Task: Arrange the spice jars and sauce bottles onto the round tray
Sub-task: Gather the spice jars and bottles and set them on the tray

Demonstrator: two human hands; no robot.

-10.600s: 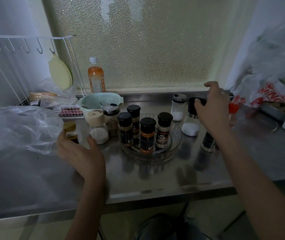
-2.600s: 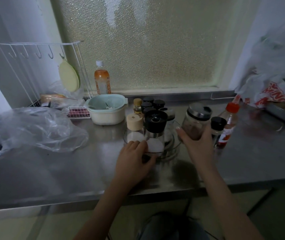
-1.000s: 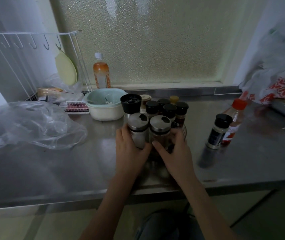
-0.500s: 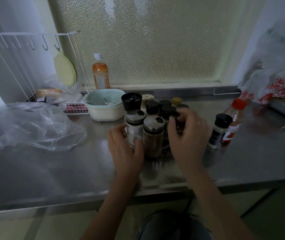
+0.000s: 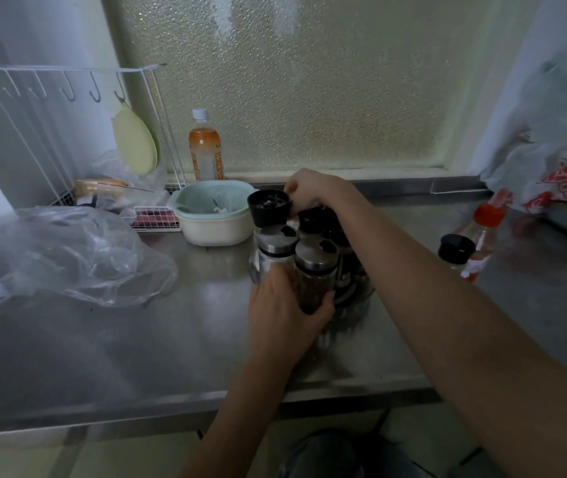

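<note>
Stainless steel forms the surface [image 5: 137,339], on which the round tray [image 5: 354,294] is crowded with spice jars, its rim mostly hidden behind them. The left hand [image 5: 283,313] is pressed against the tray's near side, its fingers [image 5: 323,305] curled around the base of a steel-capped jar [image 5: 314,270] of dark spice, beside a second steel-capped jar [image 5: 275,250]. The right hand [image 5: 309,191] is stretched over the cluster to its far side, fingers pinched together behind a tall black-topped grinder [image 5: 269,208]; what is gripped cannot be told. Off the tray, well to the right, a black-capped jar [image 5: 456,250] and a red-capped sauce bottle [image 5: 482,236] are seen standing. A pale green bowl [image 5: 213,215] is set just left of the cluster
</note>
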